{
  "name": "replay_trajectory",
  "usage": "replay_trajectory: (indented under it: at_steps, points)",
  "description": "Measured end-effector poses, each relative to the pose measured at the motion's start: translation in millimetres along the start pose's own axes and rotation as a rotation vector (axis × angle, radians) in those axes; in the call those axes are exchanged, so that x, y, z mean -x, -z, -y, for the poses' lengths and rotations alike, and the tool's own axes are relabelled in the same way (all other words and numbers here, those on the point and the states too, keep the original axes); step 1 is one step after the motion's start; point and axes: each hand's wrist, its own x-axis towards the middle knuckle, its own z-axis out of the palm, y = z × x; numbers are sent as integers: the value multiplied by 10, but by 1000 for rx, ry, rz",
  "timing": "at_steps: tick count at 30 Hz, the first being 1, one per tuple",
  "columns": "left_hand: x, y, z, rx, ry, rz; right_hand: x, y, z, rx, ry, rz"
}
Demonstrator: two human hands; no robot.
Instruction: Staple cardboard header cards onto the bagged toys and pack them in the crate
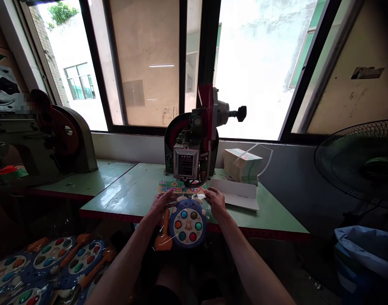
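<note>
Evidently both hands are pinching: just below mid-frame, the left hand [161, 201] and the right hand [216, 199] grip a printed card [177, 187] near its two ends, beneath the red machine's [196, 131] head. Below the card, before the counter [127, 195], is a bagged blue toy [188, 221] (an orange mallet [164, 233] beside it). Similar toys [50, 258] lie lower left.

The left hand [160, 203] and the right hand [217, 202] held a printed card [170, 186] by its ends, at the lower front of a machine [186, 161] on the green surface [124, 190]. Below the card were a round blue toy [189, 224] and an orange mallet [163, 231] in clear wrapping. A white tray [238, 195] lay rightward, a bundled stack [244, 165] behind it. Similar toys [82, 258] lay lower left; a fan [362, 165] stood far right.
</note>
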Motion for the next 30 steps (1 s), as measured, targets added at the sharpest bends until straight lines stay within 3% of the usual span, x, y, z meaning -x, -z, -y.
replay_trajectory:
  at_steps: [7, 11, 25, 30]
  points:
    - [73, 422, -140, 48, -3, -141, 444, -179, -100, 171, -35, 351]
    - [126, 559, -182, 61, 22, -206, 549, -340, -186, 208, 10, 352]
    - [272, 536, -243, 124, 37, -118, 591, -431, -192, 234, -9, 338]
    - [545, 513, 36, 185, 40, -134, 786, -405, -85, 242, -111, 438]
